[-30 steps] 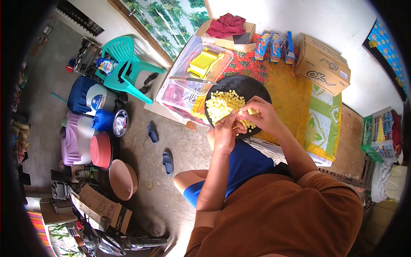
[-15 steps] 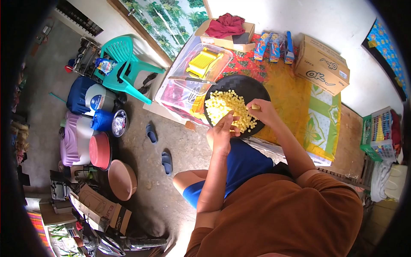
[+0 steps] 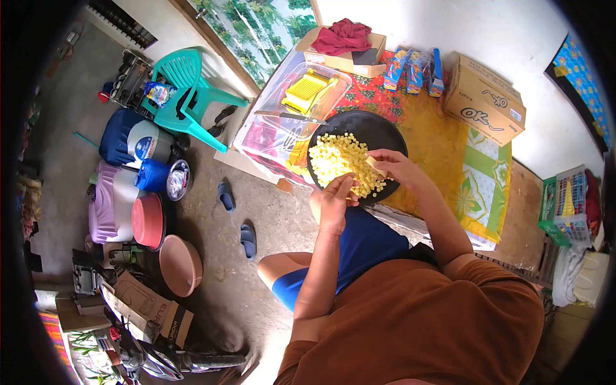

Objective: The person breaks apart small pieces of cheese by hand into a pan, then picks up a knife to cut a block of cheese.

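Head view: the right hand [image 3: 393, 170] pinches a pale yellow strip [image 3: 373, 165] over the round black woven tray [image 3: 369, 123], at about 3 o'clock of the heap of small yellow cubes [image 3: 337, 157]. The left hand [image 3: 333, 204] reaches in from 6 o'clock, fingers bunched at the heap's edge; I cannot tell whether it grips anything. Working the strip low over the tray should keep bits from bouncing off. One tray, one strip, one steel knife [image 3: 289, 117] at 11 o'clock; the cubes are beyond counting.
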`<state>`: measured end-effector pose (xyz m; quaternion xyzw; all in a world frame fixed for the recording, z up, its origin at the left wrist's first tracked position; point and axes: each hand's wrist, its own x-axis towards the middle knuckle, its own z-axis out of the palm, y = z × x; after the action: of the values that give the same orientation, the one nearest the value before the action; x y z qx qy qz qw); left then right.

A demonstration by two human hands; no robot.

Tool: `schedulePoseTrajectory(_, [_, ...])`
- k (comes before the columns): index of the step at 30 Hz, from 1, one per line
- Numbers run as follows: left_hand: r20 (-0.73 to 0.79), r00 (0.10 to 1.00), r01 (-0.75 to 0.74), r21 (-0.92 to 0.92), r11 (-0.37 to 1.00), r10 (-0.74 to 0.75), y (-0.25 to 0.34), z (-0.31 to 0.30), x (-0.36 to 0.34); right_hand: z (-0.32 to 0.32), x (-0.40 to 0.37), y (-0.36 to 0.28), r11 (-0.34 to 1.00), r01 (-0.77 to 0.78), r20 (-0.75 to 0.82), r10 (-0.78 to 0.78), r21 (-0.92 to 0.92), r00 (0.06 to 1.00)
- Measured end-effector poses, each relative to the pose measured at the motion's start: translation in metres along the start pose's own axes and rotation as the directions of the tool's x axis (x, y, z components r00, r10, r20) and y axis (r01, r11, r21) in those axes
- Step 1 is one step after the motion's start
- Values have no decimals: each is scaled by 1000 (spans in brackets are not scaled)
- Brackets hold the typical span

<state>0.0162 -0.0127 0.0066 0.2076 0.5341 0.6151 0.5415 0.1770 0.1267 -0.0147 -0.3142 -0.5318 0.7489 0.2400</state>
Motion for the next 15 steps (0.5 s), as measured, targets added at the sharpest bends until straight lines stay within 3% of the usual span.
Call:
schedulePoseTrajectory(2, [-8,1000,-26,-3,1000,26,0,1,1,6,-5,-14,998,-6,90,11,-57,996])
schedulePoseTrajectory(8, [-15,988,-157,-4,988,157,12,13,-6,33,-19,-45,982,105,172,-77,-156,982])
schedulePoseTrajectory(13, [6,968,-250,-17,968,250,18,18,-9,48,-22,-44,988,151,162,-143,-32,976])
schedulePoseTrajectory(15, [-21,979,-205,-25,978,205,15,14,-6,48,-23,-44,995,93,167,-99,41,981])
